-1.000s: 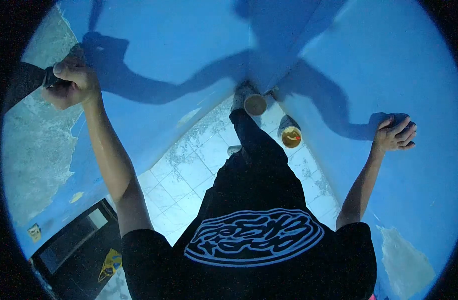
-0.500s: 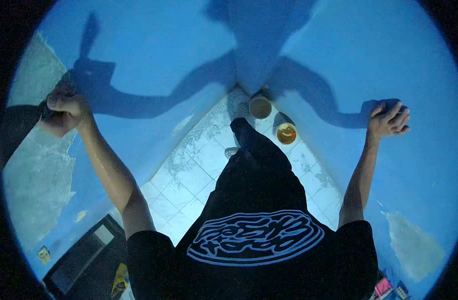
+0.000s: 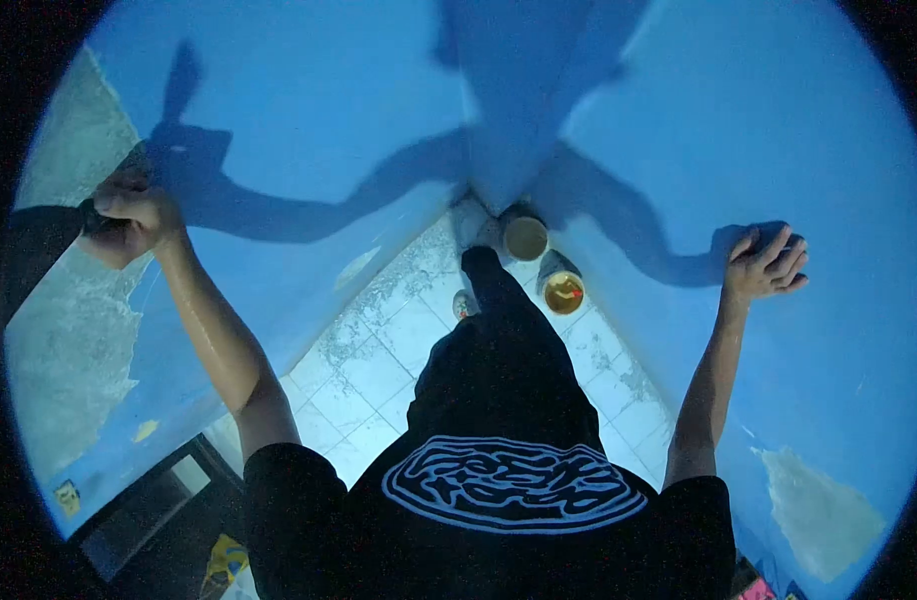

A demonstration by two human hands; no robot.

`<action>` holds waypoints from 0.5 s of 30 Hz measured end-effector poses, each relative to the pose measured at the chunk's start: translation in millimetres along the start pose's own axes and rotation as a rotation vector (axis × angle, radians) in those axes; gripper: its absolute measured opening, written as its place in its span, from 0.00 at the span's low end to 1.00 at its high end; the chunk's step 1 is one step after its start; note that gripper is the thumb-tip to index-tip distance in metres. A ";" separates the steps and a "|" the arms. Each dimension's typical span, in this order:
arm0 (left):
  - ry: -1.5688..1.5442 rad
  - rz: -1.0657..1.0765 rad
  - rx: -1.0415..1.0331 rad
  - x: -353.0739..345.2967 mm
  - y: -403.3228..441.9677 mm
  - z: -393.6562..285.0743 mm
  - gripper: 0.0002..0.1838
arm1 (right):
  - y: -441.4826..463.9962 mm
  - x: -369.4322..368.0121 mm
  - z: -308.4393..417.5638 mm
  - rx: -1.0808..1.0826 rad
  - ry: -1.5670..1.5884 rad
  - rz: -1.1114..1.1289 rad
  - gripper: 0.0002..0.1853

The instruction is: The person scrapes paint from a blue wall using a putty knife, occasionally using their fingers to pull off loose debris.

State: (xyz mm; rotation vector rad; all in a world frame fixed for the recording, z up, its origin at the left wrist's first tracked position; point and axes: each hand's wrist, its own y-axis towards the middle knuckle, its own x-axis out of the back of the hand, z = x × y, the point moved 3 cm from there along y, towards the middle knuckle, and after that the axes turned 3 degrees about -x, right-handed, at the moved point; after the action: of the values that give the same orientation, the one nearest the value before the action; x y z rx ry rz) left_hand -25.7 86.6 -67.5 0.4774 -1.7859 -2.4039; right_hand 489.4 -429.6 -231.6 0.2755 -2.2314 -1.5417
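My left hand (image 3: 134, 222) is closed round a dark handle at the far left, in front of the grey bare patch (image 3: 69, 300) of the blue wall. A wide dark shape (image 3: 34, 250) joins the handle and runs off to the left edge. At the right, my right hand (image 3: 767, 262) is raised against the blue wall (image 3: 829, 150), its fingers curled over something dark that I cannot make out. Shadows of both arms fall on the walls.
In the corner, two round containers stand on the tiled floor (image 3: 344, 400): one greyish (image 3: 526, 239), one with yellowish contents and a red bit (image 3: 564, 294). A black framed object (image 3: 164, 500) and a yellow item (image 3: 222, 565) lie lower left. Pink things (image 3: 755, 590) show lower right.
Over the last second my left hand has moved down in view, and my right hand has shifted slightly left. The view has tilted, and the containers appear a little lower. Both grasps look unchanged.
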 end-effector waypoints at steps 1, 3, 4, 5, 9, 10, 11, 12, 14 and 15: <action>0.015 -0.030 0.078 -4.6 1.0 -8.2 0.20 | 0.2 0.2 -0.6 0.008 0.010 -0.004 0.29; 0.048 -0.018 0.040 3.2 -6.0 5.4 0.19 | -1.0 0.5 -0.9 -0.003 0.011 -0.001 0.29; 0.076 -0.002 0.013 7.3 -11.3 12.3 0.19 | -0.8 -0.1 -0.9 -0.006 0.005 0.010 0.29; 0.033 -0.059 0.117 -0.2 -8.3 -1.5 0.18 | -0.2 -0.2 -0.6 0.002 -0.002 -0.003 0.29; -0.026 0.013 0.151 1.2 -7.2 -5.5 0.16 | 1.5 0.8 0.6 -0.022 -0.004 0.006 0.29; -0.023 0.005 0.145 6.9 -17.5 3.8 0.16 | 2.0 1.4 0.8 -0.013 0.011 -0.006 0.29; -0.020 0.010 0.177 16.2 -35.2 23.8 0.15 | 3.1 1.2 1.6 -0.006 0.028 -0.022 0.29; -0.015 0.014 0.208 16.0 -32.2 28.1 0.15 | 4.7 1.4 2.6 -0.013 0.031 -0.036 0.29; -0.147 -0.013 0.305 10.3 -31.2 7.8 0.13 | 5.3 3.2 3.6 -0.005 0.017 -0.024 0.29; 0.056 0.006 0.275 1.7 -25.8 -11.9 0.11 | 6.0 3.1 3.8 0.000 0.011 -0.021 0.28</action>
State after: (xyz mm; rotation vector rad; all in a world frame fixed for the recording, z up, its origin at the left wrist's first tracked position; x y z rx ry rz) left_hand -21.0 83.0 -95.4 0.5581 -2.0986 -2.1260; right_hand 485.3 -425.4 -226.6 0.3083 -2.2266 -1.5477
